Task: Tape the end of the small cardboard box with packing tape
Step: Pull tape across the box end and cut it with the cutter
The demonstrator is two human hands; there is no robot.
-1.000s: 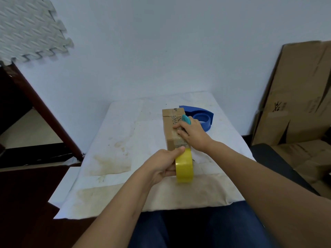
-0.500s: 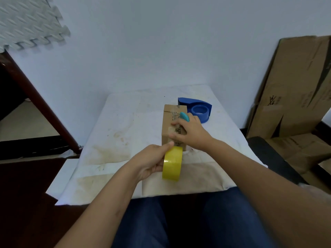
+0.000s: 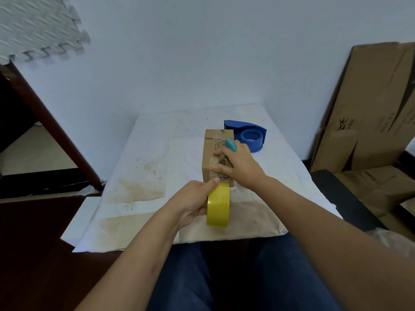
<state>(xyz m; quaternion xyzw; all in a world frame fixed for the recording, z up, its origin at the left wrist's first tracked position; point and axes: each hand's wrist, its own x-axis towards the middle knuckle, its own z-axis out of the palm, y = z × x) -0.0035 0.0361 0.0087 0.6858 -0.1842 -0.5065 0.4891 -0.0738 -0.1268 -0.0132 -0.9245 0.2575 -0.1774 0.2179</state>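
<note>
Stained table [image 3: 157, 176], left hand [image 3: 193, 202] gripping tape roll [image 3: 219, 204], right hand [image 3: 239, 168] flat, hiding box [image 3: 213, 149] top

Setting: informal packing corner in a plain room, likely a small storeroom or home workspace. Evidence: low table [image 3: 157, 167] under a stained white cover, set against a bare white wall [image 3: 202, 52]. Right of the table, flattened cardboard cartons [image 3: 368, 108] lean on that wall. On the table's far right, a blue tape dispenser [image 3: 249, 134]. Upper left of the table, grey interlocking foam mat [image 3: 33, 28] hangs on the wall.
</note>
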